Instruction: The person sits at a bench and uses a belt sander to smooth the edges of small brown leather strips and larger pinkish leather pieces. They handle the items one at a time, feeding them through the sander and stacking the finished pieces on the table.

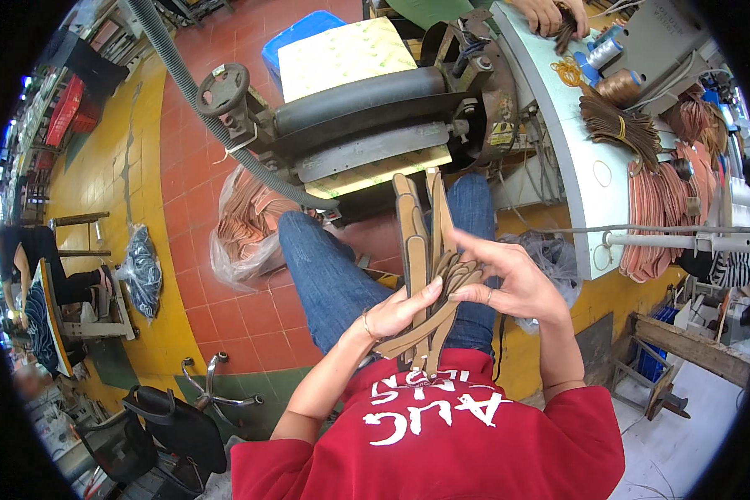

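A bunch of long brown straps [414,242], leather-like with rounded ends, lies over my lap between my thighs. My left hand [398,315] is closed round the bunch, its thumb pressed on top. On the right side, my right hand [512,279] grips the fanned-out, stacked strap ends, thumb below and fingers above. Some straps point forward toward the roller machine [362,125]; others hang back toward my red shirt [442,417]. How many straps each hand pinches is hidden by the overlap.
A yellowish sheet [346,54] lies on the machine, with a grey hose [196,100] at its left. Bagged pinkish pieces [250,217] sit on the floor. The white table [562,142] at right bears thread spools [618,86] and strap bundles; another person's hands [546,15] work there.
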